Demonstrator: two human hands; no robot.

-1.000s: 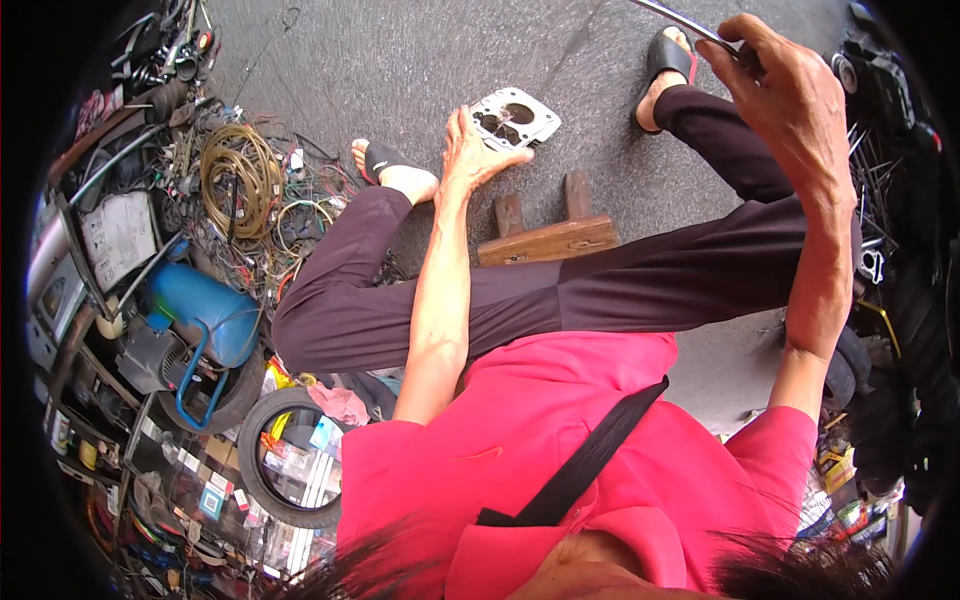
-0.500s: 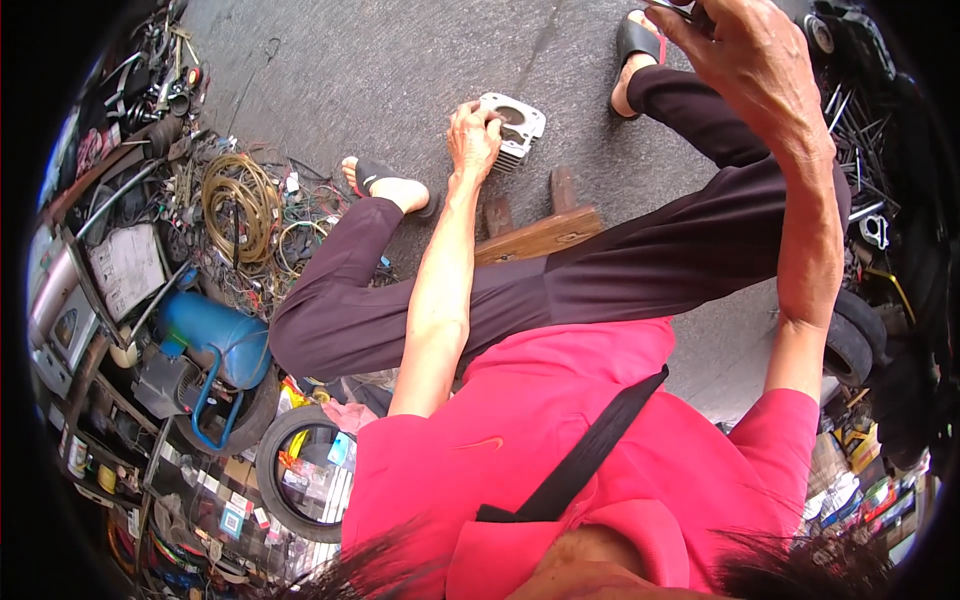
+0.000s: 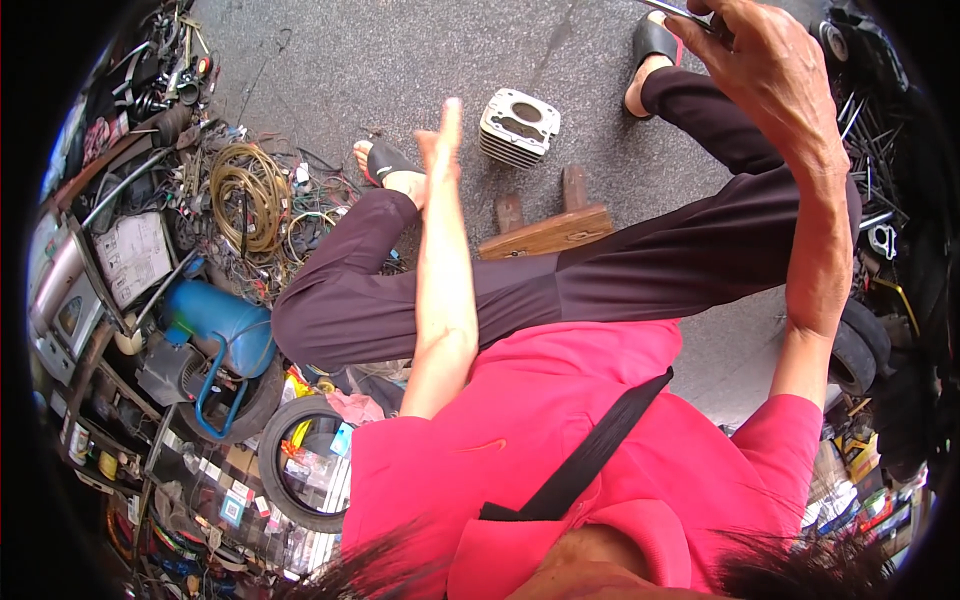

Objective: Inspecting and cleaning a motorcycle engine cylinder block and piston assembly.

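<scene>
The grey floor [image 3: 330, 60] is the largest thing, and the person sits above it with the legs spread wide. At the left side there lies a blue tank [image 3: 220, 325], and near it a black tyre [image 3: 272, 470]. Between the legs is a low brown wooden piece [image 3: 545, 236], with two short feet pointing forward.

Just beyond this wood, a metal block [image 3: 518, 130] stands on the floor, between the two sandalled feet. It is pale silver and roughly square. Its flat top has one big round opening, other dark gaps beside it, and small holes near the rim. Thin parallel fins run along the near side.

The right hand [image 3: 775, 80] is raised high at the upper right, with bent fingers closed around something thin. The left hand [image 3: 442, 140] is stretched forward beside the block, apart from it, seen almost from its edge; its fingers are extended and it holds nothing. The smallest is a slim metal rod [image 3: 670, 10] in the right hand, partly cut by the upper border.
</scene>
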